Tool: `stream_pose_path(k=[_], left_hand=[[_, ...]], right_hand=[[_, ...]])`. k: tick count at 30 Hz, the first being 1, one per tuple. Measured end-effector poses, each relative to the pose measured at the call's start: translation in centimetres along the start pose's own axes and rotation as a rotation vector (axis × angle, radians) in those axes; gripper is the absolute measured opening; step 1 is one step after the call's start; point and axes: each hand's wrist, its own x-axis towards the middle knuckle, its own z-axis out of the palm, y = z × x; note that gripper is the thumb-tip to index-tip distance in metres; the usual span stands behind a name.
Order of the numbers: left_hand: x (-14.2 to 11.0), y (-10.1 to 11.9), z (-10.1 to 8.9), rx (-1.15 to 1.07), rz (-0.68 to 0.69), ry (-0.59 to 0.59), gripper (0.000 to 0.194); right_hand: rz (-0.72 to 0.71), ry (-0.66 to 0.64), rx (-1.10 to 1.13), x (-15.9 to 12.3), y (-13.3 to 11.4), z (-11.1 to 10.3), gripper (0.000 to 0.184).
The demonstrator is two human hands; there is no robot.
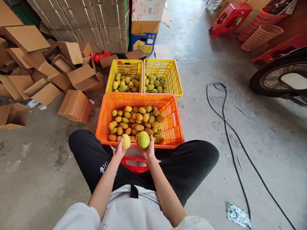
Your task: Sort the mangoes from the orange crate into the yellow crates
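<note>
My left hand (120, 149) is closed around a pale yellow papaya-like fruit (126, 141). In my right hand (150, 150) is a rounder, yellow-green papaya-like fruit (143, 140), its top side facing up. Both hands are side by side over the near rim of an orange plastic crate (177, 134), the two fruits a short gap apart. Inside that crate lie many yellow, orange and greenish fruits (139, 117) of the same sort. Fingers under the held fruits are mostly hidden.
Behind the orange crate stand two yellow crates (176, 76) with greener fruits. Open cardboard boxes (81, 76) are heaped at left. A black cable (224, 118) runs over the floor at right, near a motorcycle wheel (271, 78). A red stool (230, 19) stands farther back.
</note>
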Motion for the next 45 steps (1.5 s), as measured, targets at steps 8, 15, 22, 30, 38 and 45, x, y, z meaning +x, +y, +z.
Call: stream_pose_path(k=[8,15,22,30,38,45], left_hand=[[0.2,-0.5,-0.4,-0.017,0.015,0.007,0.034],[-0.1,-0.1,0.3,0.010,-0.061,-0.024,0.037],[-0.3,0.5,0.6,-0.022,-0.143,-0.011,0.042],[-0.2,0.3,0.3,0.000,-0.148,-0.008,0.038],[-0.1,-0.3,-0.2,0.074,-0.046,-0.005,0.027],[0.1,-0.4,-0.4,0.067,-0.065,0.051,0.030]], right_hand=[[-0.105,-0.035,-0.133,-1.0,0.1,0.7,0.032],[0.003,-0.046,-0.098,-1.5,-0.1,1.0,0.030],[-0.062,0.027,-0.039,-0.6,-0.3,0.7,0.031],[-0.020,0.012,-0.116,0.5,0.2,-0.6,0.024],[0.054,0.072,-0.096,-0.9,-0.1,0.6,0.028],[0.064,-0.021,-0.150,-0.6,0.4,-0.1,0.025]])
